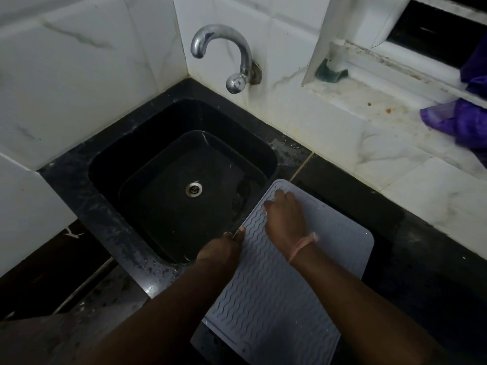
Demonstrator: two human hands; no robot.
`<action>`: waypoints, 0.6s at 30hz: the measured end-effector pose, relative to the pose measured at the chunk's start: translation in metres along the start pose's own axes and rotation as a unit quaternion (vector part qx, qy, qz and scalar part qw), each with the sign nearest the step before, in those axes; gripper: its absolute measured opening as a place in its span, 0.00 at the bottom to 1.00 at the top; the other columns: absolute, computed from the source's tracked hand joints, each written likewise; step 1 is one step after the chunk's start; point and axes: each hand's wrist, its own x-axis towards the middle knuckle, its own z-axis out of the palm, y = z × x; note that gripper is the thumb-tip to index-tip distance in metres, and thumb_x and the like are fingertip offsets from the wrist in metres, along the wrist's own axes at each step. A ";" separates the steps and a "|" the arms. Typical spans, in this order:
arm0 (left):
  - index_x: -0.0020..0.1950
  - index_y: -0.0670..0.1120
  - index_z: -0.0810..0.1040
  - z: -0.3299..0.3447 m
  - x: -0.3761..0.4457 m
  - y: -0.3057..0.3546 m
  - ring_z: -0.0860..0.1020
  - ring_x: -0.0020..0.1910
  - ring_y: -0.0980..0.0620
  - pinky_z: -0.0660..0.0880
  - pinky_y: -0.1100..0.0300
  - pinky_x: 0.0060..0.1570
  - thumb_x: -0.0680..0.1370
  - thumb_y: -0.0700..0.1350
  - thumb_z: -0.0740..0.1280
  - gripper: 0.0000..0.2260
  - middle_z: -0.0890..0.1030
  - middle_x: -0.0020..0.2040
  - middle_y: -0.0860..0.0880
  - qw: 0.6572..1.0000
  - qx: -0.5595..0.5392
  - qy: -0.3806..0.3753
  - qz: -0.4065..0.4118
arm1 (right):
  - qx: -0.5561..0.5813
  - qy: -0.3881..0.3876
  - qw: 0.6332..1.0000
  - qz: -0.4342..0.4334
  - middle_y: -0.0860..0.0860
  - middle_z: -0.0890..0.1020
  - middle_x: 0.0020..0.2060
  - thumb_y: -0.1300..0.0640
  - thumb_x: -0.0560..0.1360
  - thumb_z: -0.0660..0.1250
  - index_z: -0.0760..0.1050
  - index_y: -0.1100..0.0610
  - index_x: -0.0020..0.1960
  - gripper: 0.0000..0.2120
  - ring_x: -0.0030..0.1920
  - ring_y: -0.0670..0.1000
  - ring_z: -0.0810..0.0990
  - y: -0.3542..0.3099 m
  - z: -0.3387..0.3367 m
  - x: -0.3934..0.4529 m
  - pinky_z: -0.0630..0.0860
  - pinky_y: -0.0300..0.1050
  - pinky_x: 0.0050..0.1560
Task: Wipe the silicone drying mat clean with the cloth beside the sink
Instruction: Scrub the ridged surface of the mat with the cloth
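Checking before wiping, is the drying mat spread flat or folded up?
Spread flat: the drying mat lies open on the counter, wavy ridges up, left edge by the sink.

Tap (232, 52): chrome, curved spout, fixed to the tiled wall above the basin.
Drain (193, 189): metal, centre of the basin floor.
Window ledge (369, 101): white, stained, grimy along the frame.
Purple material (458, 119): crumpled on the ledge, far right.
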 end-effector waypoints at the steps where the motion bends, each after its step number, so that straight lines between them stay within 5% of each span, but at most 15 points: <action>1: 0.83 0.53 0.45 0.000 0.000 0.000 0.77 0.60 0.45 0.79 0.52 0.54 0.82 0.50 0.67 0.38 0.70 0.69 0.40 1.000 0.001 -0.003 -0.002 | 0.002 -0.006 1.000 -0.021 0.55 0.74 0.66 0.57 0.75 0.71 0.79 0.55 0.65 0.18 0.66 0.57 0.71 -0.002 0.002 -0.006 0.71 0.52 0.67; 5: 0.83 0.53 0.46 0.000 -0.002 -0.001 0.76 0.65 0.43 0.78 0.48 0.61 0.85 0.51 0.61 0.32 0.69 0.73 0.39 1.000 -0.003 0.000 0.005 | -0.012 0.007 1.000 -0.010 0.55 0.76 0.64 0.58 0.75 0.70 0.79 0.53 0.65 0.18 0.62 0.57 0.73 0.026 -0.002 0.013 0.73 0.52 0.63; 9: 0.84 0.54 0.42 -0.002 -0.005 -0.001 0.76 0.65 0.42 0.79 0.48 0.59 0.83 0.50 0.65 0.38 0.65 0.76 0.38 1.000 0.019 0.004 0.011 | -0.033 0.014 0.999 0.033 0.58 0.77 0.57 0.59 0.73 0.69 0.81 0.57 0.59 0.14 0.57 0.59 0.74 0.050 0.001 0.043 0.74 0.52 0.58; 18: 0.84 0.55 0.44 0.001 -0.006 0.001 0.77 0.60 0.44 0.79 0.51 0.53 0.81 0.48 0.68 0.39 0.67 0.72 0.39 0.999 0.032 0.014 -0.004 | 0.027 0.001 0.999 -0.045 0.54 0.76 0.62 0.57 0.74 0.71 0.80 0.54 0.61 0.16 0.61 0.56 0.73 -0.021 0.004 -0.037 0.74 0.52 0.62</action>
